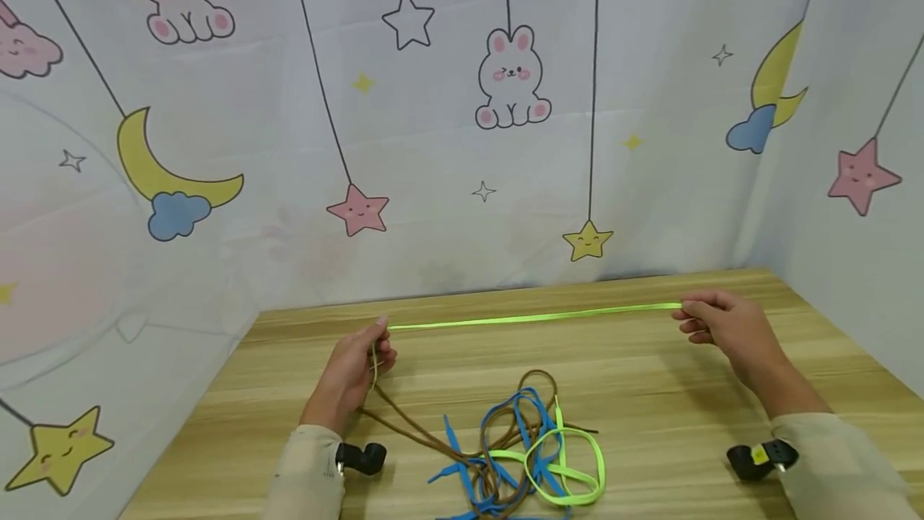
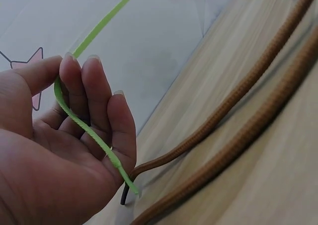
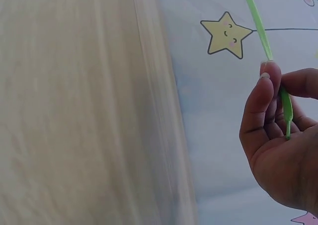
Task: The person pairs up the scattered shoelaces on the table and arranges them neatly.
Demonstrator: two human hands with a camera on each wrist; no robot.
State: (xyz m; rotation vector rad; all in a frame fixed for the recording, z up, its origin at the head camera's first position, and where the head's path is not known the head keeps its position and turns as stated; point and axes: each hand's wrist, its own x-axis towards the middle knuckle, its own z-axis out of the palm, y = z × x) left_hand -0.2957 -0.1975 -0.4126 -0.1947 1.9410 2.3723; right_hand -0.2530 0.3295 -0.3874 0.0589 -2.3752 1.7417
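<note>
A bright green flat shoelace (image 1: 534,318) is stretched nearly level above the table between both hands. My left hand (image 1: 352,367) pinches it near one end between thumb and fingertip. In the left wrist view the tipped tail of the green lace (image 2: 92,131) hangs across the palm. My right hand (image 1: 732,335) pinches the other end, and its short tail with the tip (image 3: 287,111) lies inside the curled fingers. Below the left hand, brown round laces (image 2: 233,101) run back to a tangled pile, one dark tip close by the hand's edge.
On the table (image 1: 650,392), the pile mixes a blue lace (image 1: 462,476), brown laces (image 1: 407,417) and another green lace (image 1: 601,464). A pale cloth printed with rabbits, stars and moons (image 1: 447,143) stands behind and at both sides. Small black cameras (image 1: 361,458) sit on both wrists.
</note>
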